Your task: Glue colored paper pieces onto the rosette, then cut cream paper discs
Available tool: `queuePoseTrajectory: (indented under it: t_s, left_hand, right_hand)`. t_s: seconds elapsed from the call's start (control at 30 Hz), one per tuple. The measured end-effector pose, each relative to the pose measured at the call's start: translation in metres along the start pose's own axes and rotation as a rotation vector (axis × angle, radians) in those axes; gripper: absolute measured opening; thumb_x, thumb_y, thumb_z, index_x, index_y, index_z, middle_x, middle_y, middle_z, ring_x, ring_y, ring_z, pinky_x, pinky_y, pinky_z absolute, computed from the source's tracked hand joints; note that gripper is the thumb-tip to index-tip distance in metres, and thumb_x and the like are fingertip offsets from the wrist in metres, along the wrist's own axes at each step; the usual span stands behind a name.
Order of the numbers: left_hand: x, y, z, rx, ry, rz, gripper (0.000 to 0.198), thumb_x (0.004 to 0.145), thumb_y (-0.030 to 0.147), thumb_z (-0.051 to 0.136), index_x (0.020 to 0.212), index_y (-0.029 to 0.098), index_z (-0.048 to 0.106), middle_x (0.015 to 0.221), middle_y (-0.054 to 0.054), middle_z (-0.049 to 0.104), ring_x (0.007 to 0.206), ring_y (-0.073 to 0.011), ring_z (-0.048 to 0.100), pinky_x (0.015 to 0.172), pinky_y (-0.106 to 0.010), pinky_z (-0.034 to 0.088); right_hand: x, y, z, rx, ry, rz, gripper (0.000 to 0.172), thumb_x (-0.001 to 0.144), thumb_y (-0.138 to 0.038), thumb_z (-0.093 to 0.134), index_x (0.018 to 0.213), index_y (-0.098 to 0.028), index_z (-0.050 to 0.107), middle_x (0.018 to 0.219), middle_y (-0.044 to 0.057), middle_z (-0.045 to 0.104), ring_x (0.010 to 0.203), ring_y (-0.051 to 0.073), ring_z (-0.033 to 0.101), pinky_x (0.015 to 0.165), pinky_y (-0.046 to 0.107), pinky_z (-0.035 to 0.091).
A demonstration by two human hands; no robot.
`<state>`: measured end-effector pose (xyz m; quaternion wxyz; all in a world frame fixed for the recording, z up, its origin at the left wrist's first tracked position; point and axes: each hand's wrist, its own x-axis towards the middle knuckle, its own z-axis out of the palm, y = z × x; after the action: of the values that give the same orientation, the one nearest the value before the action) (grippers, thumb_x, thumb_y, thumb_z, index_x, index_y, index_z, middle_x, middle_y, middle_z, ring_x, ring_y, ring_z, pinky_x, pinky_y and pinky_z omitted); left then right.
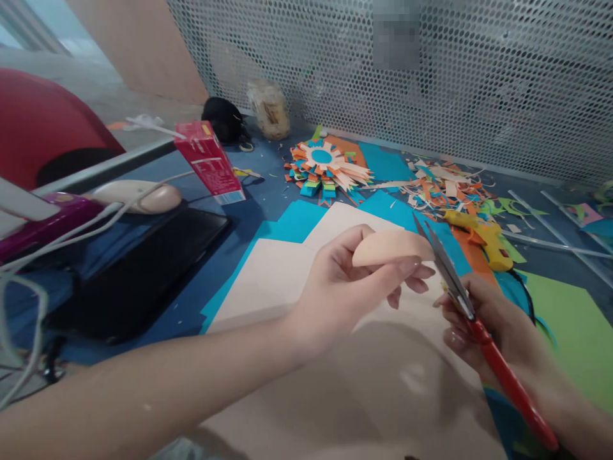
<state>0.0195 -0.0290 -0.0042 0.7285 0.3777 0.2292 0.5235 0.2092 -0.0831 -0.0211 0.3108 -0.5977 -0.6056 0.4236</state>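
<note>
Between the thumb and fingers of my left hand (354, 281) is a folded peach paper half-circle (393, 247), curved edge up. My right hand (493, 326) holds red-handled scissors (498, 367), their blades pointing up and left, slightly parted, close to the right end of the paper piece. Whether the blades touch it I cannot tell. Below both hands lie large peach paper sheets (268, 275) over blue sheets (297, 220).
Behind the hands lie a layered paper flower (320, 156), a heap of paper scraps (450, 185) and a yellow glue gun (483, 236). Green paper (569, 319) is at right. To the left are a black tablet-like object (148, 268), a red box (211, 163) and white cables.
</note>
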Motion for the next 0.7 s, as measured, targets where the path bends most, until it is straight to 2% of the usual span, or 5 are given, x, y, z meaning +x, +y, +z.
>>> queuePoseTrajectory:
  t_s: [0.13,0.33,0.7]
  left_hand:
    - [0.0,0.0,0.0,0.002,0.009,-0.001,0.023,0.069,0.017,0.072,0.066,0.015,0.05,0.063,0.0,0.069,0.055,-0.0109,0.064,0.043,-0.017,0.044]
    - [-0.001,0.0,0.0,0.037,0.018,0.022,0.025,0.067,0.022,0.075,0.065,0.016,0.051,0.063,-0.001,0.07,0.057,-0.0137,0.066,0.043,-0.02,0.044]
    - [-0.002,0.001,-0.001,0.021,0.004,0.021,0.02,0.071,0.016,0.071,0.066,0.015,0.051,0.065,0.0,0.07,0.056,-0.0109,0.065,0.044,-0.018,0.044]
  right_hand:
    - [-0.001,-0.007,0.001,-0.021,-0.023,0.029,0.032,0.07,-0.032,0.067,0.091,-0.026,0.045,0.073,-0.003,0.049,0.059,0.013,0.049,0.049,0.021,0.047]
    - [-0.002,-0.012,0.004,-0.036,0.011,0.036,0.029,0.071,-0.033,0.067,0.087,-0.025,0.044,0.072,-0.003,0.049,0.06,0.013,0.05,0.05,0.021,0.047]
    - [-0.002,-0.013,0.004,-0.123,0.052,0.007,0.028,0.07,-0.034,0.066,0.088,-0.024,0.047,0.068,-0.004,0.048,0.057,0.013,0.047,0.048,0.022,0.042]
